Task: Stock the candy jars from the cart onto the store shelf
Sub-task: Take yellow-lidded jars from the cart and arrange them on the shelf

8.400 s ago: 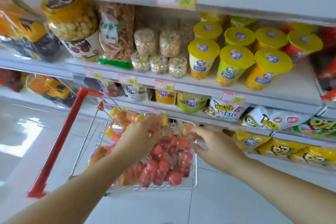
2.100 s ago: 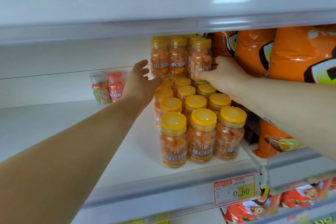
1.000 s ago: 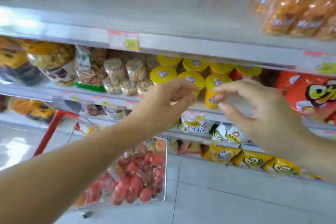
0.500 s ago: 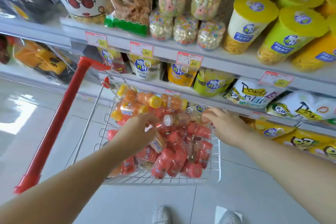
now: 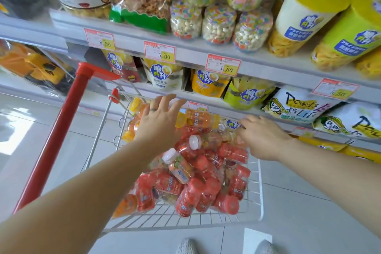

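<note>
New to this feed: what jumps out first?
A heap of red candy jars lies in the wire cart at centre, with orange jars at its far end. The left grip, open, and the right grip reach over it. Yellow-lidded tubs crowd the shelf at upper right.

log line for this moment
stage: pick from cart | left hand: open above orange jars | right hand: at red jars, grip unclear

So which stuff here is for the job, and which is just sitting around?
For the job: cart, red jars, orange jars, left hand, right hand.
Just sitting around: yellow tubs, snack bags, price tags.
</note>
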Demonstrator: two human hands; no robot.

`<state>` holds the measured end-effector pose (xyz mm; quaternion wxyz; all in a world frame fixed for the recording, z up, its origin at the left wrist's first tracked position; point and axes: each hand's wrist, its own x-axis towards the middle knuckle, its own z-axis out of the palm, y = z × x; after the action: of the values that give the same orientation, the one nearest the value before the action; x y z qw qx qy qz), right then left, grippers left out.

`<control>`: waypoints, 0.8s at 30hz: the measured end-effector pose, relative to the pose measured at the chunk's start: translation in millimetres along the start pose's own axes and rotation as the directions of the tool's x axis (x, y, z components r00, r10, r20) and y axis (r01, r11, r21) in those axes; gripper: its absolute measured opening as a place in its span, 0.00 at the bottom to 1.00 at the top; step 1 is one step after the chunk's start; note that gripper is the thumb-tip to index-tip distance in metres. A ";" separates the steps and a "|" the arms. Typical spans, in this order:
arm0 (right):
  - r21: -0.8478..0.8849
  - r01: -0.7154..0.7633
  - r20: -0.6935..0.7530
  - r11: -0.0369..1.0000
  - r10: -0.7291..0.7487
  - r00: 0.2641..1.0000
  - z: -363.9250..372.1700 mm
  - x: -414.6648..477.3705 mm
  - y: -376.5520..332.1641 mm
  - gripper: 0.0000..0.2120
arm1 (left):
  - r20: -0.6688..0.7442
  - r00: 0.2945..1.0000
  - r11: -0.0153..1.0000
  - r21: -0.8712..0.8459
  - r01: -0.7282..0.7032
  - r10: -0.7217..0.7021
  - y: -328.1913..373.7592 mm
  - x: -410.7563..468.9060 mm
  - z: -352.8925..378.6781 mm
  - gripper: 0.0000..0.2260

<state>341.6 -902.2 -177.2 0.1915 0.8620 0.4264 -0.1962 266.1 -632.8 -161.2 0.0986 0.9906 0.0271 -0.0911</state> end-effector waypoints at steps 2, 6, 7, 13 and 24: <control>0.255 -0.073 -0.006 0.964 0.078 0.997 -3.4 -15.4 5.8 0.16 | 0.072 0.996 0.988 0.143 -0.053 0.044 -4.2 8.2 7.1 0.34; 0.712 -0.282 0.154 0.643 0.249 0.956 -15.2 -53.0 21.4 0.30 | 0.097 0.995 0.985 0.169 -0.038 0.021 -7.6 13.9 18.2 0.28; 0.791 -0.316 0.207 0.524 0.257 0.944 -18.2 -61.6 24.6 0.30 | 0.072 0.997 0.985 0.165 -0.050 0.038 -8.6 13.8 18.7 0.26; 0.783 -0.344 0.398 -0.519 -0.009 0.918 -35.4 -90.1 20.8 0.19 | 0.042 0.987 0.977 0.140 -0.159 0.154 -14.5 -4.8 -13.4 0.24; 0.507 -0.218 0.226 -0.834 -0.116 0.967 -128.4 -143.2 40.2 0.20 | 0.474 0.879 0.089 -0.874 0.477 -0.052 112.1 -56.6 -169.1 0.16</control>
<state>316.5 -955.4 10.3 -0.7133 0.4417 -0.1673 -0.5178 248.2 -710.7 33.7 0.7021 0.6287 0.2445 -0.2282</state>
